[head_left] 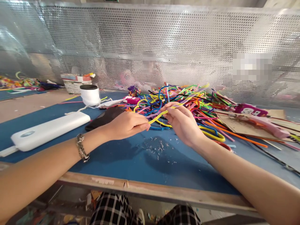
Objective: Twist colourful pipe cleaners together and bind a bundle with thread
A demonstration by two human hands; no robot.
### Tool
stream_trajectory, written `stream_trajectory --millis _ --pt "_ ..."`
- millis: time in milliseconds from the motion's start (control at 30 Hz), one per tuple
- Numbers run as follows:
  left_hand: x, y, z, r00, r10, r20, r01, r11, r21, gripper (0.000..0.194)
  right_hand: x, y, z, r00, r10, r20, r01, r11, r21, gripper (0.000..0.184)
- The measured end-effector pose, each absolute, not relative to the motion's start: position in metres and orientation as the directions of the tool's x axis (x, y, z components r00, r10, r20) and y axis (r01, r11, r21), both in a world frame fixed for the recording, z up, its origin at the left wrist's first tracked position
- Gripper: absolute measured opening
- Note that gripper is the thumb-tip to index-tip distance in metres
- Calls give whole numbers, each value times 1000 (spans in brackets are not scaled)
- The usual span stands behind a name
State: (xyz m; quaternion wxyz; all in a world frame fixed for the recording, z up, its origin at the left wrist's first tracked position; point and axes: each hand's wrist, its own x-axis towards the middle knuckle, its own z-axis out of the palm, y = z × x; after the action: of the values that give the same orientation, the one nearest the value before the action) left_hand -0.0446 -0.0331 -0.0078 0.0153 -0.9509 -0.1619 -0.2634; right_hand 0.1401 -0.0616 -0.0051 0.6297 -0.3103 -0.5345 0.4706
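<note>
A yellow cord and a pale purple cord (pixel 187 99) lie side by side between my hands, slanting up to the right. Their near end is pinched in the thumb and fingers of my left hand (pixel 131 125). Further along, my right hand (pixel 181 123) is closed round the same cords, its fingertips touching them. Beyond my hands spreads a tangled pile of many-coloured cords (pixel 194 109) on the blue table (pixel 150 172). Small pale clippings (pixel 160 146) are scattered below my hands.
At left lie a long white device (pixel 51 128) and a white thread spool (pixel 90 96); a dark object (pixel 105 118) is behind my left wrist. Cardboard (pixel 236 125) and a pink tool (pixel 269 125) are at right. A perforated metal screen (pixel 112 40) stands behind.
</note>
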Motion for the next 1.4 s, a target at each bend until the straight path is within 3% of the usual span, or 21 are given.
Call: stream_trajectory --millis 100,300,500,667,833,933,1067,1400 --pt "-44 -32 -11 853 300 428 322 -947 23 36 140 -61 -7 -26 918 397 -206 384 -900 11" --pt "-44 -33 -14 874 298 383 337 -941 -38 41 141 -60 -10 30 959 281 -120 282 -952 21" --pt "-43 -30 -10 655 559 509 538 -817 204 43 143 -60 -4 16 964 265 -165 264 -950 10" --pt "-46 -19 -10 548 723 420 654 -684 324 41 144 -60 -7 -79 953 291 -168 276 -947 8" --pt "-47 -13 -9 475 808 348 621 -588 518 31 144 -61 -7 -183 942 282 -135 260 -956 4" --pt "-44 -15 -6 415 856 308 604 -512 611 30 144 -63 -5 -251 936 245 -155 211 -965 11" --pt "-42 -18 -4 433 838 331 539 -535 651 33 143 -64 -4 -209 948 240 -91 225 -970 23" --pt "-48 -18 -7 537 687 489 275 -690 669 39 145 -58 -3 -10 963 270 -26 269 -963 14"
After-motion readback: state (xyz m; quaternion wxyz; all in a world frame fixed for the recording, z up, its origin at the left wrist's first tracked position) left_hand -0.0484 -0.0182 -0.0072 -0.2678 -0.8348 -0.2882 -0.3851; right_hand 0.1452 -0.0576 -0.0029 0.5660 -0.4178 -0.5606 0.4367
